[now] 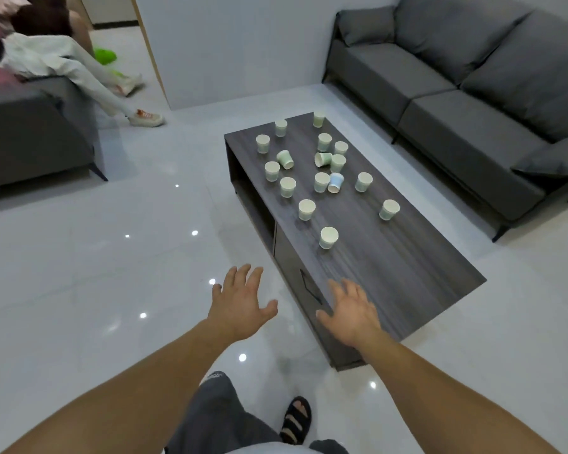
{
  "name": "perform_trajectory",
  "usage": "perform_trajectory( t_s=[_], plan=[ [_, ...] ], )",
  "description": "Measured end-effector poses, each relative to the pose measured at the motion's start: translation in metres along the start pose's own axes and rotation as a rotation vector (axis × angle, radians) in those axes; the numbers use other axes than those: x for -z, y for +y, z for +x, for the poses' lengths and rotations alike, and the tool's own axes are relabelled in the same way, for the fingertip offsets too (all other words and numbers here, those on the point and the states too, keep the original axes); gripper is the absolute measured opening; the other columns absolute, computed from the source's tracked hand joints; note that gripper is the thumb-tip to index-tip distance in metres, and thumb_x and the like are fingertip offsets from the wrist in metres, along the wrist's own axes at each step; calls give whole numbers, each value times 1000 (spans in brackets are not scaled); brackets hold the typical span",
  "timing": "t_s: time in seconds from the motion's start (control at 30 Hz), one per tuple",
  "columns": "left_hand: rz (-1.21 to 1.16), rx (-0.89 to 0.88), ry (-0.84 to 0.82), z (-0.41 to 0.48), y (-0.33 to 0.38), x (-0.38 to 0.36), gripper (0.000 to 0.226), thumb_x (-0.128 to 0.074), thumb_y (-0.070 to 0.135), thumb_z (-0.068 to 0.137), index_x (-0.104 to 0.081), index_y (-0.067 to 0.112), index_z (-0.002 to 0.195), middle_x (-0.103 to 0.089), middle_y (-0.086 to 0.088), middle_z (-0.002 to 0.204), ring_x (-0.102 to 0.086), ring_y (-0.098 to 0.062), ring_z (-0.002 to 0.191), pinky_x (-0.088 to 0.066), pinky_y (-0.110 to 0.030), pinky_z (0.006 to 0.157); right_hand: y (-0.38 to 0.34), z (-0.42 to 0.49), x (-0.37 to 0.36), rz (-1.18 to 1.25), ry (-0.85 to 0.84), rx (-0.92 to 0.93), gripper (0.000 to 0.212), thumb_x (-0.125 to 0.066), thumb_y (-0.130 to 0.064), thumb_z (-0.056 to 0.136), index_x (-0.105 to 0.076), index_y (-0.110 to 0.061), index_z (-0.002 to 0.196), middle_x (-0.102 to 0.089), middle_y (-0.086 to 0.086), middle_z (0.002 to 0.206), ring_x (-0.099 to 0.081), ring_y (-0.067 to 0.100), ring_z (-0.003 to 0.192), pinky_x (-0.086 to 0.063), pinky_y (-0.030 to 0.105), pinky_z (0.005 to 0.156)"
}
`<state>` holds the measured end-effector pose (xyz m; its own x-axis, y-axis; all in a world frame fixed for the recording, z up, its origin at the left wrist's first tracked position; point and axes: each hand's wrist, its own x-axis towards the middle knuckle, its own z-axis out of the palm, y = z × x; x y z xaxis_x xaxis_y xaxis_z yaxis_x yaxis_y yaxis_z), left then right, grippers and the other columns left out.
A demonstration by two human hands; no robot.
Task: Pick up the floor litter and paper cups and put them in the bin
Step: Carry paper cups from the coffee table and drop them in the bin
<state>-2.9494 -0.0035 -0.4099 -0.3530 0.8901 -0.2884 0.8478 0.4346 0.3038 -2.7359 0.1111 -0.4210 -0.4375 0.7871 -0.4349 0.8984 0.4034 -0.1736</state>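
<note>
so both hands are out in front with nothing in them right now: the left hand (240, 306) is spreading its fingers wide over the floor (112, 290) just beside the desk (407, 273), and the right hand (351, 314) is hovering flat and relaxed over the desk's near edge, also gripping nothing. the paper cups (322, 182) are all sitting on the desk ahead of the fingertips, scattered in a loose bunch running away from the hands along the desk's long axis, which is angling forward and a bit to the left. most are standing up, while a few in the middle, including the blue cup (335, 182), are lying tipped. the nearest cup (328, 237) is standing pretty much straight ahead of the right hand and clearly closer to it than to the left hand, so I'm guessing the right one is going to be reaching forward for that first. I'm not seeing a bin anywhere in the shot, and no obvious litter on the floor near the hands
</note>
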Motion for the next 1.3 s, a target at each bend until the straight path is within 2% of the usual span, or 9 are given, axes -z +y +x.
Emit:
perform_trajectory(
  t_s=[0.17,0.37,0.57,0.83,1.0,1.13,1.23,1.3],
  plan=[
    [4,-39,-62,94,-11,16,85,-39,66,84,-8,26,151,-6,-1,160,-1,-25,146,-15,-52,115,-3,84,23,32,-23,-74,81,-50,-57,91,-11,-27,155,-7,3,162,-7,24,148,-24,47,116],
    [9,-165,-135,204,-22,42,87,-45,63,80,-10,25,151,-11,-1,159,-7,-26,146,-20,-52,114,-6,162,38,95,-41,-235,80,-53,-54,89,-15,-28,154,-14,4,160,-14,26,145,-30,47,111],
    [26,-222,-218,280,-16,35,87,-48,61,80,-11,25,150,-13,-2,158,-10,-25,145,-20,-49,115,4,236,40,188,-46,-291,83,-63,-47,84,-18,-31,152,-16,5,158,-16,29,144,-35,47,108],
    [25,-143,-370,373,-11,-5,91,-53,58,78,-9,26,151,-12,0,158,-9,-22,145,-19,-43,117,46,372,-4,163,-142,-266,85,-67,-40,83,-17,-29,151,-6,6,159,-20,35,140,-40,48,104],
    [32,-144,-435,439,-2,-40,89,-56,54,79,-12,26,151,-17,3,156,-14,-18,143,-21,-39,116,75,430,-41,90,-249,-167,89,-71,-31,83,-14,-29,152,6,4,161,-21,35,140,-43,45,103],
    [31,-155,-491,482,8,-63,90,-60,52,80,-12,25,151,-23,0,154,-19,-21,141,-25,-40,115,78,450,-43,178,-315,-153,79,-65,-21,84,-22,-25,151,-21,7,154,-37,32,129,-43,42,101],
    [-16,-209,-529,496,15,-67,92,-65,50,79,-14,25,151,-28,0,153,-25,-21,139,-29,-38,113,60,462,-18,423,-215,-249,80,-68,-36,83,-26,-21,150,-36,8,142,-48,31,121,-44,39,95],
    [-102,-249,-516,499,19,-65,92,-68,49,76,-20,25,150,-33,1,151,-30,-19,137,-31,-33,112,44,468,5,537,-150,-216,84,-69,-47,81,-29,-20,150,-42,6,142,-50,27,123,-44,36,95]
  ],
)
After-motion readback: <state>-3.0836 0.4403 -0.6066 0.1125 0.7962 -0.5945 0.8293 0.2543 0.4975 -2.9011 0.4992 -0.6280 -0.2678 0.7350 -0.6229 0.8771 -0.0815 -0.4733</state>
